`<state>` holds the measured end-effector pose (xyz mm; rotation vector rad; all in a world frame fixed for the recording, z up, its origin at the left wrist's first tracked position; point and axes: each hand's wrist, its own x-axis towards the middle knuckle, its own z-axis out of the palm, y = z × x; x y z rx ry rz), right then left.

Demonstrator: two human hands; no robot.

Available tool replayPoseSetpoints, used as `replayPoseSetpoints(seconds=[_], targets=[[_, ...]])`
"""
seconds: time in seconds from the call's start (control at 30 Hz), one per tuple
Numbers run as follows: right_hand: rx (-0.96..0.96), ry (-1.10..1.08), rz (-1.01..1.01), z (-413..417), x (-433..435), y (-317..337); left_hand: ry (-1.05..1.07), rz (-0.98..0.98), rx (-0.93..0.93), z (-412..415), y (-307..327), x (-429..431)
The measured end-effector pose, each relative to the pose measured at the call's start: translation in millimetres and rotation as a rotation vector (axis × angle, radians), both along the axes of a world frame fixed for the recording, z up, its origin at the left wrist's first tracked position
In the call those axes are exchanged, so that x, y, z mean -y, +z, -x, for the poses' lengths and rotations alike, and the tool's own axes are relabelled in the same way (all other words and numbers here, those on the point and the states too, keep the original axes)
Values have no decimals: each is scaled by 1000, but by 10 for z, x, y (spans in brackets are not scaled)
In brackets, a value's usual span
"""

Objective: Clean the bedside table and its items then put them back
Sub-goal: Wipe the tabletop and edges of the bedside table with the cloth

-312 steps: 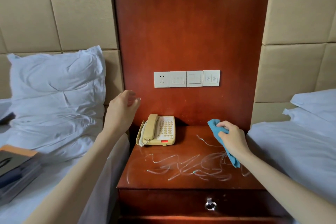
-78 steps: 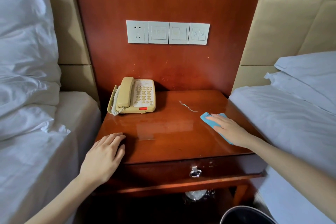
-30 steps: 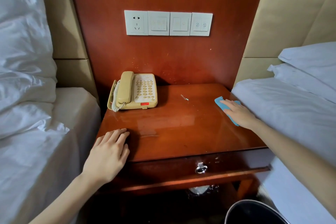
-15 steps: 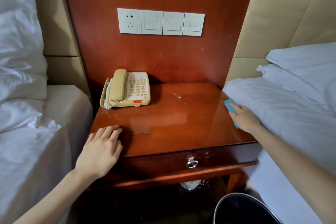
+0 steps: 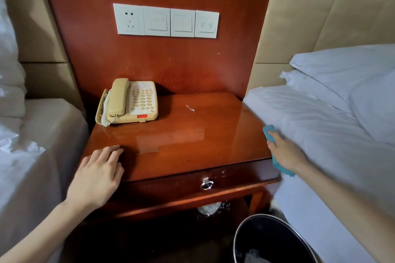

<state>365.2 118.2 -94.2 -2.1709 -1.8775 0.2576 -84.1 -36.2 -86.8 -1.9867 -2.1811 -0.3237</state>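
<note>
On my feed both arms reach in from the bottom corners. The left grip (image 5: pixel 96 175) lies palm down on the near left corner of the counter (image 5: pixel 192 141). Its fingers are straight and close together, holding nothing, and the forearm runs back low toward me.

The right grip (image 5: pixel 285 153) is at the counter's right edge, wedged against the white bed (image 5: pixel 320 124) on its far side. I see the back of it, fingers laid nearly straight and pointing away from me, and the wrist angles down into a bare forearm. It presses the blue cloth (image 5: pixel 269 133) against that edge. One end of the cloth sticks out past the fingertips and the other hangs below the wrist. I cannot see the thumb.

Ahead of the left grip, at the back of the counter, sits the beige phone (image 5: pixel 130 101) with its handset in the cradle. A small pale smear (image 5: pixel 190 108) lies on the top between the phone and the right grip, well apart from both. The rest of the top looks glossy.

Between and below the two grips is the shut drawer (image 5: pixel 235 177). A dark bin (image 5: pixel 267 239) stands on the floor beneath the right forearm.
</note>
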Motion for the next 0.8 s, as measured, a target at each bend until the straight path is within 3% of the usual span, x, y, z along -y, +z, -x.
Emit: replayPoseSetpoints(seconds=[0.23, 0.47, 0.8], targets=[[-1, 39, 27, 121, -176, 88, 0, -17, 1, -33, 8, 2], [-138, 34, 82, 312, -541, 195, -45, 44, -136, -19, 79, -33], [-112, 52, 70, 694, -1398, 240, -92, -44, -48, -23, 25, -84]])
